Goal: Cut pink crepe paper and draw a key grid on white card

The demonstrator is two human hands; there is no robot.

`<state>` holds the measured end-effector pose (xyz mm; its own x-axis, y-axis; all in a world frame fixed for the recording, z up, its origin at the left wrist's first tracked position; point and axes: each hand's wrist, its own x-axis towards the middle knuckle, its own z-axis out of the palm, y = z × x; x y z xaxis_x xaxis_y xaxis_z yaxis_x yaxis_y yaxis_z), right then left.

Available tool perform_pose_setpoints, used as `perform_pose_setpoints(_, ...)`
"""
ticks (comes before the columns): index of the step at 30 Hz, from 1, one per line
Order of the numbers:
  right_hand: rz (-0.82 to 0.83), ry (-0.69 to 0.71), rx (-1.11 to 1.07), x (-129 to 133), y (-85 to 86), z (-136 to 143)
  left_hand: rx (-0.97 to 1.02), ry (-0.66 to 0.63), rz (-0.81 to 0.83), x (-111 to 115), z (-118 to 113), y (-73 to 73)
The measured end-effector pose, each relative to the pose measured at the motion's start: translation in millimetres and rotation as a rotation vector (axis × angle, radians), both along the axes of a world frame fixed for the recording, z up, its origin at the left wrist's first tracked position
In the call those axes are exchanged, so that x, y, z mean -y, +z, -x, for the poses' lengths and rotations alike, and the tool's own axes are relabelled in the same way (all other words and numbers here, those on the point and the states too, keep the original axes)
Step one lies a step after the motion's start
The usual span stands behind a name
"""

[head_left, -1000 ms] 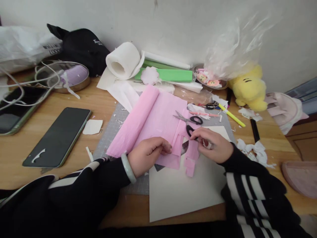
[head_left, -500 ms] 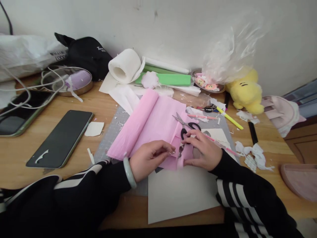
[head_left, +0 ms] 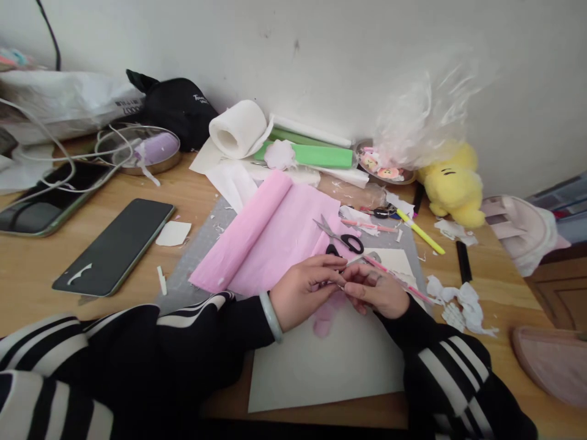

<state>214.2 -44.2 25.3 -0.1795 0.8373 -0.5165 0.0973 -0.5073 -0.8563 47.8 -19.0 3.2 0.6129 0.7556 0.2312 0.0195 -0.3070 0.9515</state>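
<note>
My left hand (head_left: 306, 292) and my right hand (head_left: 380, 289) meet at the fingertips over a white sheet (head_left: 330, 373). Both are closed in a pinch, and whatever is between the fingers is too small and covered to name. Just below the fingers shows a small pink paper piece (head_left: 323, 322); whether it is held or lies on the sheet I cannot tell. Scissors (head_left: 338, 234) with black handles lie behind my hands, blades slightly apart, on the edge of a partly unrolled pink crepe paper roll (head_left: 245, 229). My left fingers hide one handle in part.
Left of the grey mat (head_left: 204, 247) lie a phone (head_left: 117, 247) and a paper scrap (head_left: 173, 233). A toilet paper roll (head_left: 238, 128) and green paper (head_left: 321, 155) are at the back. A yellow marker (head_left: 420, 231), tissue scraps (head_left: 470, 305) and a yellow plush toy (head_left: 452, 183) are rightward.
My left hand has moved right, and its fingertips now meet those of my right hand. The right hand has left the scissors' handles. The view has shifted slightly.
</note>
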Motion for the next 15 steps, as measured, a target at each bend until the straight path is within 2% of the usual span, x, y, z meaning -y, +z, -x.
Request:
perform_pose_setpoints(4, 0.010, -0.041, -0.001, 1.3, -4.2, -9.7, -0.061, -0.044, -0.117, -0.1, -0.3, -3.9)
perform_pose_setpoints(8, -0.072, -0.078, 0.151, 6.6, -8.4, -6.3, -0.318, 0.062, -0.261, 2.1, 7.4, -3.5)
perform_pose_setpoints(11, -0.097, -0.067, 0.215, 9.2, -12.0, -2.2, -0.502, 0.067, -0.290, 2.4, 10.7, -3.0)
perform_pose_setpoints(15, -0.121, -0.005, 0.292, 10.3, -17.4, -2.7, -0.579, 0.027, -0.304, 2.3, 10.2, -3.8)
